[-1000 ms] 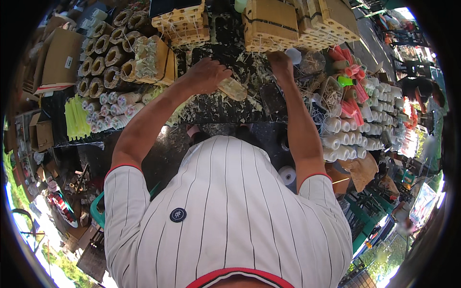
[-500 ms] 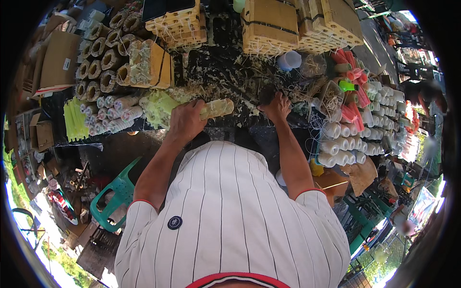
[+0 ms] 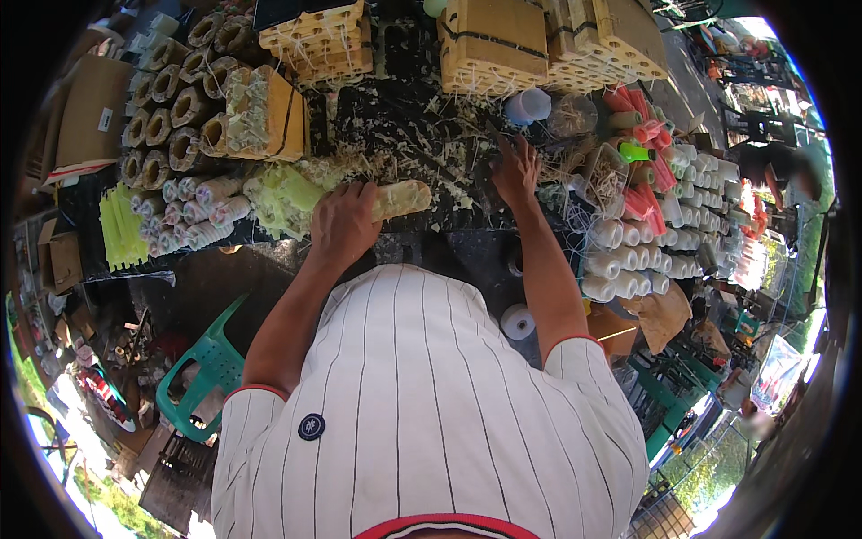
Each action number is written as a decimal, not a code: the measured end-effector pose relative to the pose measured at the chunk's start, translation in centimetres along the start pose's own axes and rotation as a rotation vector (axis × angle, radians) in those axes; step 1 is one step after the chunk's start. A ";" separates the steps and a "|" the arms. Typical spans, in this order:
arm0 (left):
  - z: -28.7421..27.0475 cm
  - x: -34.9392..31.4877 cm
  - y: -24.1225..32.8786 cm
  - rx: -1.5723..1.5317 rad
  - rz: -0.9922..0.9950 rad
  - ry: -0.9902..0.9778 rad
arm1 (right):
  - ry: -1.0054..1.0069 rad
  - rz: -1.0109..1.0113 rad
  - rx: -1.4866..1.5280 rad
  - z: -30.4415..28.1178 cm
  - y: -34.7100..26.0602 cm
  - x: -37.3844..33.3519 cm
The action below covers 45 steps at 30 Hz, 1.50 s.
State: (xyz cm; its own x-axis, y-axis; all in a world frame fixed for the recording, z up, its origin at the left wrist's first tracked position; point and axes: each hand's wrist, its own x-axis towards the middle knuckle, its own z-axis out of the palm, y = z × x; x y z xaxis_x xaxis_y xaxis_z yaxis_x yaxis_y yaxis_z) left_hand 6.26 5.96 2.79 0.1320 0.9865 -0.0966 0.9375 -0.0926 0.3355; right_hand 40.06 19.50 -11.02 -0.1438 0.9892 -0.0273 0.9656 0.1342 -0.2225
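Note:
My left hand [image 3: 344,220] is closed around the near end of a pale, yellowish wax-like cylinder [image 3: 404,199] with a rough, flaky surface. The cylinder lies almost level over the near edge of the dark worktable, its free end pointing right. To the right, my right hand [image 3: 515,172] is closed on a dark, blade-like tool [image 3: 488,180]; its exact kind is hard to make out. A heap of light green wax-like pieces [image 3: 285,199] lies beside my left hand. Pale shavings [image 3: 409,112] are strewn over the tabletop beyond both hands.
Wooden moulds with holes [image 3: 494,45] stand at the back. Hollow brown tubes [image 3: 189,106] and wrapped rolls [image 3: 193,211] are stacked left. On the right sit a translucent cup [image 3: 528,106], pink-wrapped pieces [image 3: 642,202] and white rolls [image 3: 620,260]. A green chair [image 3: 205,373] stands lower left.
My right hand has shifted slightly upward, and the dark tool in it has turned from a broad face to a narrower one. My left hand keeps its grip on the cylinder. The view has shifted slightly.

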 end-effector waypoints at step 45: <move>0.2 -0.6 -0.3 -0.083 -0.023 0.074 | -0.143 0.299 0.173 -2.5 -2.6 -2.5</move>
State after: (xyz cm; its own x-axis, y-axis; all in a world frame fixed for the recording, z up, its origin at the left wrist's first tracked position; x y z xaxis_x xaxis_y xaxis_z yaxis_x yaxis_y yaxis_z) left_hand 6.00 5.40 2.56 0.0832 0.9959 -0.0365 0.9099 -0.0610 0.4103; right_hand 38.45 16.85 -7.90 0.0987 0.9633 -0.2495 0.9204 -0.1837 -0.3451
